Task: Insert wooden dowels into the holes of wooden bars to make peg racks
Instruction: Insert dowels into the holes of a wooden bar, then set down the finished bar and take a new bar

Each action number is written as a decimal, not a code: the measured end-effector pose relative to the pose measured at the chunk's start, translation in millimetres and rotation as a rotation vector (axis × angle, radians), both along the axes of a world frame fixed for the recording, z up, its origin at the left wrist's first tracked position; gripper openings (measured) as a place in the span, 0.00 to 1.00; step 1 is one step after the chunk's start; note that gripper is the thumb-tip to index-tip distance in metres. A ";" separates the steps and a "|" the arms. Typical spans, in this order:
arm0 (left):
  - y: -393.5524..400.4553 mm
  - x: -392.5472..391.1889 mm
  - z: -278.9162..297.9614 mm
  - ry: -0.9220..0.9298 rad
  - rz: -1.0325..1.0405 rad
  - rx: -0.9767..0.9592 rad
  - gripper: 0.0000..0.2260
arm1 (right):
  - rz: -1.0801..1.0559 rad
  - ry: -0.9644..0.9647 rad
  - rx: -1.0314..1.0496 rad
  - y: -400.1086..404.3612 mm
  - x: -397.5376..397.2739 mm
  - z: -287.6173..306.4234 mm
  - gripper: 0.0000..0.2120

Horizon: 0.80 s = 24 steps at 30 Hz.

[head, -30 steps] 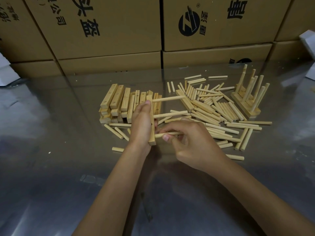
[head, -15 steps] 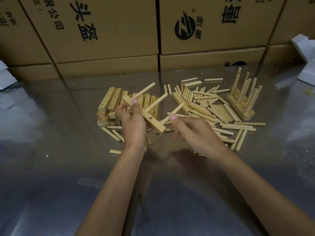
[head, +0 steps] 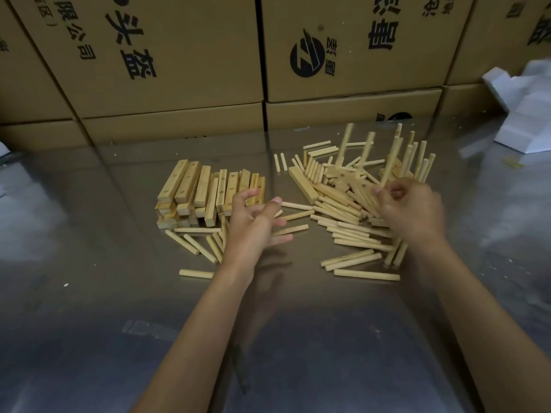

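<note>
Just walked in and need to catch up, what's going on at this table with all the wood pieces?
A person is making peg racks at a shiny metal table. The left hand is open and empty near a stack of drilled wooden bars. The right hand reaches over the pile of loose dowels toward finished racks with pegs upright; blur hides whether it holds anything. Cardboard boxes stand behind.

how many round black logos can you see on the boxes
2. One whole logo on the upper middle box; one cut-off logo, only its top showing, on the lower box beneath it. More may sit out of view.
</note>
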<state>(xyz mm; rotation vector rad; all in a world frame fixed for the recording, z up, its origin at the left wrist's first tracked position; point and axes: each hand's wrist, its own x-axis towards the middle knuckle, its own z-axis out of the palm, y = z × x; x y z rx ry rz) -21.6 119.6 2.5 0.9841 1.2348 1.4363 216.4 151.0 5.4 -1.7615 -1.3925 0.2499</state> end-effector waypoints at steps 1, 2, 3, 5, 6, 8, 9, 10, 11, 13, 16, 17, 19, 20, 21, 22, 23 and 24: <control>0.6 -0.2 -0.7 0.003 -0.002 -0.002 0.19 | -0.069 -0.007 0.005 3.9 10.4 -2.5 0.09; 1.1 -0.5 -1.4 0.005 -0.004 -0.002 0.18 | -0.123 -0.015 0.004 7.4 19.1 -5.1 0.11; 1.3 -0.7 -2.3 0.009 -0.008 -0.001 0.17 | -0.164 -0.030 -0.002 10.3 25.7 -8.1 0.13; 1.3 -0.8 -3.7 0.021 -0.015 0.000 0.17 | -0.214 -0.078 -0.017 14.3 32.9 -14.3 0.15; 1.3 -0.7 -4.1 0.028 -0.016 -0.002 0.17 | -0.223 -0.100 -0.021 15.5 34.1 -17.0 0.15; 1.4 -0.8 -4.3 0.039 -0.019 -0.005 0.18 | -0.242 -0.124 -0.013 16.6 34.5 -21.7 0.16; 1.6 -0.7 -4.2 0.043 -0.020 -0.007 0.18 | -0.257 -0.129 -0.008 16.9 34.6 -23.5 0.16; 1.7 -0.9 -4.1 0.048 -0.022 -0.007 0.18 | -0.273 -0.133 -0.005 17.4 34.8 -24.8 0.16; 1.7 -1.1 -4.0 0.053 -0.025 -0.007 0.18 | -0.287 -0.136 -0.007 17.9 35.3 -26.2 0.16; 1.4 -1.1 -4.3 0.063 -0.030 -0.004 0.18 | -0.306 -0.137 -0.023 19.4 36.9 -28.8 0.16; 1.1 -1.5 -5.2 0.085 -0.033 -0.006 0.19 | -0.334 -0.119 -0.059 21.0 38.3 -30.6 0.17; 1.2 -1.6 -5.4 0.096 -0.035 -0.008 0.19 | -0.342 -0.123 -0.059 21.0 38.4 -30.5 0.17; 1.6 -1.6 -5.9 0.116 -0.040 -0.011 0.19 | -0.351 -0.164 -0.042 21.3 38.0 -30.3 0.16; 1.8 -1.7 -6.2 0.124 -0.042 -0.011 0.19 | -0.357 -0.185 -0.031 21.5 37.9 -30.2 0.16; 2.0 -1.6 -6.6 0.132 -0.043 -0.010 0.18 | -0.366 -0.192 -0.024 21.5 38.1 -30.0 0.15; 2.3 -1.4 -7.0 0.140 -0.044 -0.010 0.17 | -0.374 -0.186 -0.023 21.6 38.4 -29.9 0.15; 2.6 -1.1 -7.5 0.148 -0.044 -0.009 0.17 | -0.378 -0.170 -0.029 21.7 39.1 -30.1 0.15; 2.7 -0.8 -7.9 0.156 -0.043 -0.007 0.16 | -0.379 -0.154 -0.039 22.0 39.7 -30.4 0.14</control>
